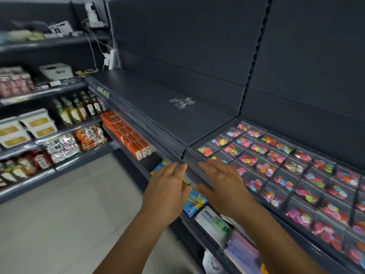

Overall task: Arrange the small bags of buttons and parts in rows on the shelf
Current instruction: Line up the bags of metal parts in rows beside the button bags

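Bags of buttons [280,165] lie flat in neat rows on the dark shelf [207,123], filling its right section w/ clear packets of coloured discs, approx. four rows deep front to back. Left hand [169,184] hovers at the shelf's front edge, fingers straight and spread, holding nothing, fingertips at the rail [150,135]. Right hand [223,182] is just beside it, also flat and spread w/ nothing in it, fingers reaching over the front edge; whether they touch the nearest bags is unclear (motion blur). Left section of the shelf holds only one small crumpled clear bag [182,102], well apart from the rows. Below the shelf, under the hands: blue/yellow packets [194,202] and white packs [213,220]; further left below it, a row of orange boxes [126,133]. Left of the shelf, a 2nd rack w/ bottles [79,109], tubs [29,127] and snack bags [89,136].
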